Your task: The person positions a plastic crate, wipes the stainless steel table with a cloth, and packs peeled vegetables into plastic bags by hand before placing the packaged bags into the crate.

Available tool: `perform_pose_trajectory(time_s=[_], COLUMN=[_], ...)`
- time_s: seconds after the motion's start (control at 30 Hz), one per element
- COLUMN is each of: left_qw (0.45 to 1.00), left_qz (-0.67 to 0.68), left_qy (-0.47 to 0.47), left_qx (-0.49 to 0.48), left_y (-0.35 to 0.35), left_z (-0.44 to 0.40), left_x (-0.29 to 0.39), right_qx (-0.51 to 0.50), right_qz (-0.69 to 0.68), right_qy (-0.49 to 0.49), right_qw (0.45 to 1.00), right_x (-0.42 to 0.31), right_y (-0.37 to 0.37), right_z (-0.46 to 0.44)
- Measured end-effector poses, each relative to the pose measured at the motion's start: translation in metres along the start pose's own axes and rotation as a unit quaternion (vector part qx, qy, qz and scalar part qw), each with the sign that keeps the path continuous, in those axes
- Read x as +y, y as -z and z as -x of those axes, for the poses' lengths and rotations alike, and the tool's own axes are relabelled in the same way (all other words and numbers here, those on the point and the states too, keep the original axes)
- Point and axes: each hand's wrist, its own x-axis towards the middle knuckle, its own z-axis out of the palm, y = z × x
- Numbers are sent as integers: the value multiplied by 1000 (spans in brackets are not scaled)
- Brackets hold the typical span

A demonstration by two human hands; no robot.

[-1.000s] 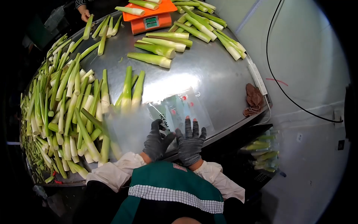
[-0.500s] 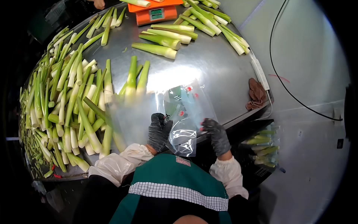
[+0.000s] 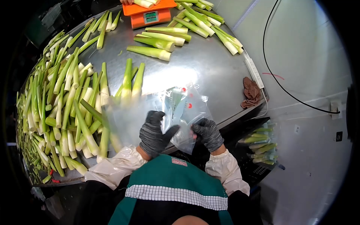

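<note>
My left hand (image 3: 155,134), in a grey glove, is spread with thumb and fingers apart at the left side of a clear plastic bag (image 3: 182,129). My right hand (image 3: 208,134), gloved too, pinches the bag's right side near its lower end. Red spots and green print show on the bags under and above it. A milky plastic sheet (image 3: 127,118) lies left of my left hand, partly over some green-and-white stalks (image 3: 127,80).
A large heap of stalks (image 3: 71,97) covers the table's left side. An orange scale (image 3: 151,17) bears stalks, with another person's fingers at it. More stalks (image 3: 153,43), a brown cloth (image 3: 251,92) and a power strip (image 3: 254,73) lie around. Packed stalks (image 3: 264,144) sit in a crate at right.
The right hand has moved off the flat bags and pulled one toward me by its edge. My left hand has opened. The other person's hand has shifted from the stalks at top left to the scale.
</note>
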Motion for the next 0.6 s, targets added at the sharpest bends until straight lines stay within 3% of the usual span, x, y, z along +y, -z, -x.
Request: perform_pose_trajectory(time_s=[0.07,0.13,0.23,0.33,0.4,0.47,0.53,0.6], left_qw=[981,951,935,920,926,959,967,947], left_qz=[73,30,34,89,66,21,7,180], left_qy=[43,96,151,167,149,67,35,131], left_qx=[-173,-293,-319,-343,-340,-274,-252,-231], left_y=[7,2,3,7,7,16,23,14], left_z=[-3,-9,-8,-8,4,12,18,32], left_x=[17,24,30,21,8,-1,-17,-43], right_qx=[11,14,10,10,21,33,47,23], right_qz=[-36,-71,-131,-164,-134,-103,-20,23], right_qy=[-2,4,96,29,27,25,133,134], right_qw=[999,997,987,986,990,994,990,990], right_x=[-9,-11,-11,-8,-16,-18,-14,-2], right_y=[-17,-33,-62,-62,-69,-75,-78,-80], right_z=[5,0,-7,-14,-10,-10,-13,-19])
